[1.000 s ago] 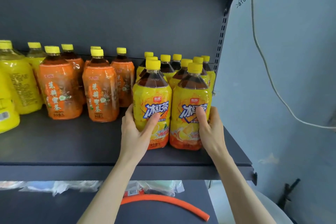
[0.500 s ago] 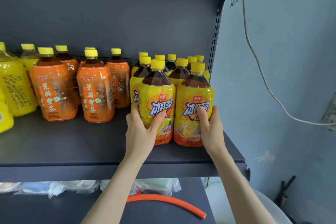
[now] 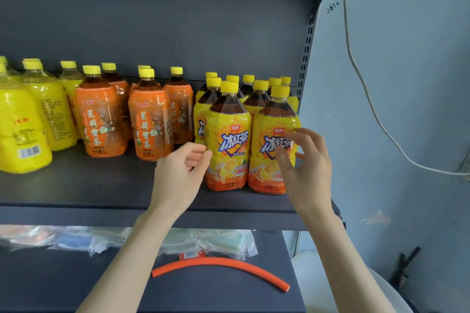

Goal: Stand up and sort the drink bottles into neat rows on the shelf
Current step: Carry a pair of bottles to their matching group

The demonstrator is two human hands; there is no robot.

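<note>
Upright, caps up, front iced-tea bottles [image 3: 229, 134] are stood on shelf [image 3: 76, 185]. Nothing is gripped by left hand [image 3: 178, 175] or right hand [image 3: 307, 168], fingers loose. Rear bottles [image 3: 259, 99] are mostly hidden.

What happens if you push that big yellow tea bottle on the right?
The yellow-labelled plastic tea bottle looks full of dark tea, so it is probably heavy. It is tall, so a high push might tip it. Its glossy wrap may feel slippery.

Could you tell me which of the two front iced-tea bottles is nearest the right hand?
The front right bottle: the right hand spreads before its label, whereas the front left bottle stands by the left hand.
</note>
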